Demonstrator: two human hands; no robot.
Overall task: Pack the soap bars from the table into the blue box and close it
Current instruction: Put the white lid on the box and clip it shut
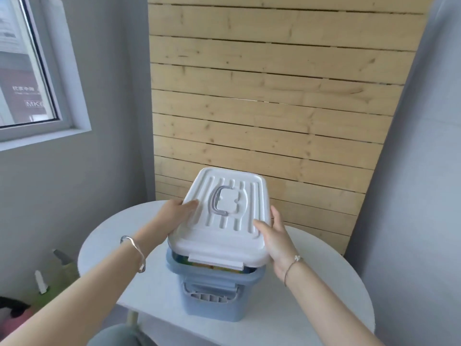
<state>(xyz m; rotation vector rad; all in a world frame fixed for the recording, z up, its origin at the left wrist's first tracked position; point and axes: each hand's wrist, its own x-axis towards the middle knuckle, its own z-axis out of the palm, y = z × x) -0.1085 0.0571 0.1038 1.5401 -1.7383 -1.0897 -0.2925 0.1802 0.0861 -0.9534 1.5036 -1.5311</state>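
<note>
The blue box (pixel 214 293) stands on the white round table (pixel 104 248), its near side with a grey latch handle facing me. A white ribbed lid (pixel 224 236) with a grey carry handle hovers tilted just above the box's rim, its near edge lifted. Through the gap under the lid I see colourful soap packs (pixel 212 265) inside the box. My left hand (pixel 177 211) grips the lid's left edge, thumb on top. My right hand (pixel 272 233) grips the lid's right edge, thumb on top.
A wooden slat wall (pixel 274 96) rises right behind the table. A window (pixel 25 71) is at the upper left. On the floor to the left stand a green spray bottle (pixel 66 268) and some dark and pink items (pixel 12 313).
</note>
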